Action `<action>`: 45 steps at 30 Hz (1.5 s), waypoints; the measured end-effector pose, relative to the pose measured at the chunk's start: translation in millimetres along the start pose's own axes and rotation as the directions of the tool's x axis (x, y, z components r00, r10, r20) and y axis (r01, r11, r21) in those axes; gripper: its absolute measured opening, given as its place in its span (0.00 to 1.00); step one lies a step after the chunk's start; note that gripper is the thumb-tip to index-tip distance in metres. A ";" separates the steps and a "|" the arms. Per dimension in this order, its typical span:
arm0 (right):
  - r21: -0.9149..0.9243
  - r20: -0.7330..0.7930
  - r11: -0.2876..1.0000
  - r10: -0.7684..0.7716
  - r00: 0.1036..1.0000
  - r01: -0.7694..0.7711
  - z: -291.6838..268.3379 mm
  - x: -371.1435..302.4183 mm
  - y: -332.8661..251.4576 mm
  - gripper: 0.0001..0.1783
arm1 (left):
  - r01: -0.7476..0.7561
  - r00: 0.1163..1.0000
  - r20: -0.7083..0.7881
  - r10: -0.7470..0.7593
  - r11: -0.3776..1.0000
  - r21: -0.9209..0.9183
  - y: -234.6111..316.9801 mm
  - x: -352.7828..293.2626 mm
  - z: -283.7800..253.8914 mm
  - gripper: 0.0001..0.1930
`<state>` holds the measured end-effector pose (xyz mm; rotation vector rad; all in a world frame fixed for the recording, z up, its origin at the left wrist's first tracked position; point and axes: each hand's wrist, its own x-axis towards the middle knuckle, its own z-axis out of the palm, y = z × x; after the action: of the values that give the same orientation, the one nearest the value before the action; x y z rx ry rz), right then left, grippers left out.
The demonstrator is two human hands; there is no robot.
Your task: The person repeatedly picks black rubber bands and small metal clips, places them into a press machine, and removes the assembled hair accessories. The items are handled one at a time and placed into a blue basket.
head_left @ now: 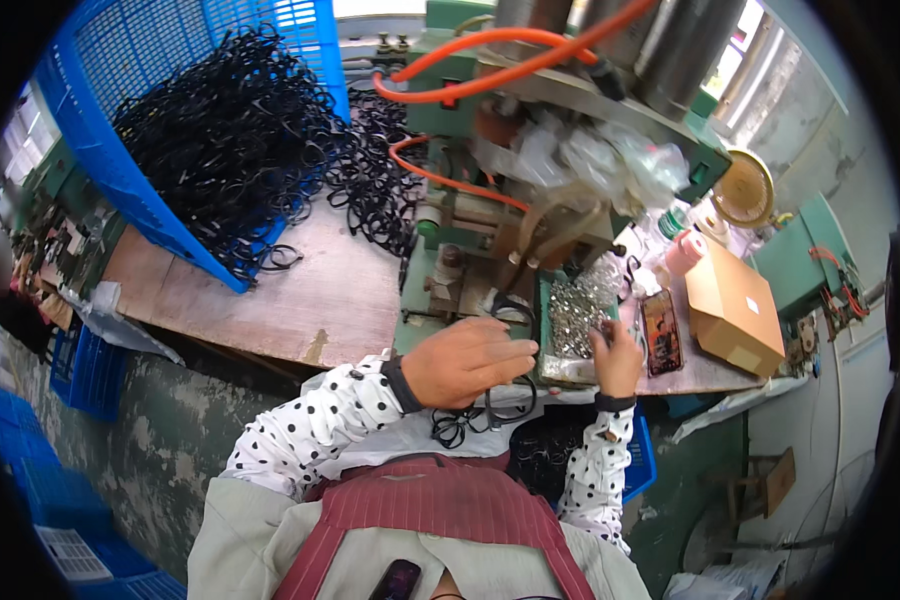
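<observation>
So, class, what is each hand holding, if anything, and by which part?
Left hand: apparently a black loop, grip point hidden under the fingers. Right hand: cannot be told.

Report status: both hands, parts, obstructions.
Left hand against thin black loop. Right hand at green rectangular tray of small silvery pieces; grip unclear. Black rectangular phone right of tray.
</observation>
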<state>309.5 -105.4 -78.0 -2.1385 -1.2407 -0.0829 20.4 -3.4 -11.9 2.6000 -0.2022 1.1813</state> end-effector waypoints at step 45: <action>0.033 -0.216 0.983 0.181 0.959 -0.178 43.4 -7.1 17.2 0.08 | 0.855 0.353 0.239 -0.905 0.416 0.311 -475.6 -80.8 -104.2 0.22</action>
<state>308.0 -91.9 -123.2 -2.1551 -0.9150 -0.2244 6.6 482.2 -99.1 2.3323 1.1530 0.2586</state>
